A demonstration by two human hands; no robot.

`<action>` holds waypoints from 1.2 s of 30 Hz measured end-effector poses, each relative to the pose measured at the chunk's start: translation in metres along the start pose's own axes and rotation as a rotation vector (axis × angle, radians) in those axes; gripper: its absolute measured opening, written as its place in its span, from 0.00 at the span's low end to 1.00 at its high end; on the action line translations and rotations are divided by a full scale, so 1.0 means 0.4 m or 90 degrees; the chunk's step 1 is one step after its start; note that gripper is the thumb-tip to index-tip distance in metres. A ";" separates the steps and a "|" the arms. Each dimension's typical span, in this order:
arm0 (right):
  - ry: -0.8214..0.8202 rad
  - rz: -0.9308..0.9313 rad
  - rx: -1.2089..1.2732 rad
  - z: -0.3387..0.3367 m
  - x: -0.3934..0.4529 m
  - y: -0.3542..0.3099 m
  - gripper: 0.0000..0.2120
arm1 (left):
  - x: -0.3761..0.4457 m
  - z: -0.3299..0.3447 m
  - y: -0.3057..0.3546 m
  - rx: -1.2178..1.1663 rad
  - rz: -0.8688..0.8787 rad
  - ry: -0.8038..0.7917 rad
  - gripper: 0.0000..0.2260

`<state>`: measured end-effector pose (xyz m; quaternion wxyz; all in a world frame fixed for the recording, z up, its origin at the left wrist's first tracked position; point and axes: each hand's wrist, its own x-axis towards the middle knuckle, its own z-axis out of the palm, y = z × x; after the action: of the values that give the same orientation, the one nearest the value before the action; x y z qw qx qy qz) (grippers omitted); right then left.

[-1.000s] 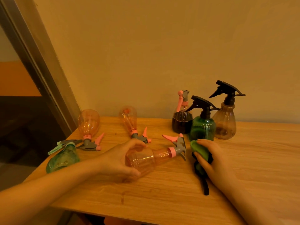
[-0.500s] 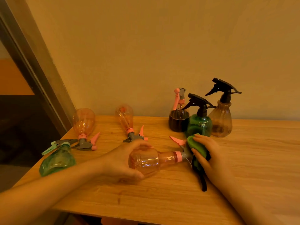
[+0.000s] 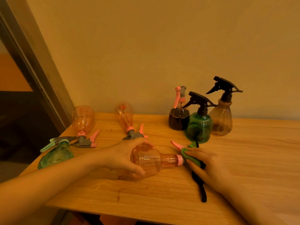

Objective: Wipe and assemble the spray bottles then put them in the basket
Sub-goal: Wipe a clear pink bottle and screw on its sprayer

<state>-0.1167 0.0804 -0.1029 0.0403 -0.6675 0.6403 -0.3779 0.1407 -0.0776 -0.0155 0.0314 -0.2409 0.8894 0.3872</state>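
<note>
Orange bottle (image 3: 151,161) lying | left hand (image 3: 123,157) grips it | right hand (image 3: 206,163) holds green cloth (image 3: 189,155)

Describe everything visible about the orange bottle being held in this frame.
The orange bottle is translucent, plastic-looking, with a ribbed bulbous body, narrower neck and pink collar. It lies on its side on the wooden table, neck pointing right. The left hand grips its body; the right hand presses a green cloth over its spray head.

The see-through orange spray bottle (image 3: 151,161) lies on its side, its pink-collared top pressed into a green cloth (image 3: 190,155).
</note>
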 end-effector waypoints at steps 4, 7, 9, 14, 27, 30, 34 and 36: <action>-0.007 -0.010 0.003 -0.015 -0.027 -0.008 0.17 | 0.002 -0.006 0.004 0.004 -0.003 -0.025 0.32; -0.037 -0.045 0.003 -0.036 -0.041 -0.015 0.18 | 0.003 -0.009 0.003 0.003 -0.007 -0.033 0.32; -0.074 -0.066 -0.005 -0.051 -0.051 -0.012 0.19 | 0.004 -0.012 0.003 0.011 -0.009 -0.043 0.32; 0.011 -0.018 0.062 -0.056 -0.060 0.004 0.15 | 0.019 -0.021 0.015 0.050 0.018 -0.059 0.31; 0.037 0.008 0.010 0.009 0.078 -0.003 0.18 | 0.044 -0.034 0.022 0.036 0.037 -0.087 0.31; -0.044 -0.018 -0.055 0.015 0.069 0.014 0.22 | 0.047 -0.033 0.022 0.013 0.028 -0.089 0.30; -0.101 -0.032 -0.054 -0.002 0.048 0.029 0.22 | 0.053 -0.040 0.024 0.014 0.006 -0.092 0.29; -0.117 -0.021 -0.039 -0.020 0.036 0.033 0.20 | 0.057 -0.041 0.025 0.022 0.005 -0.095 0.29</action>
<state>-0.1336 0.0687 -0.0980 0.0718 -0.7106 0.6343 -0.2959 0.1184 -0.0923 -0.0030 0.1001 -0.2075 0.8921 0.3886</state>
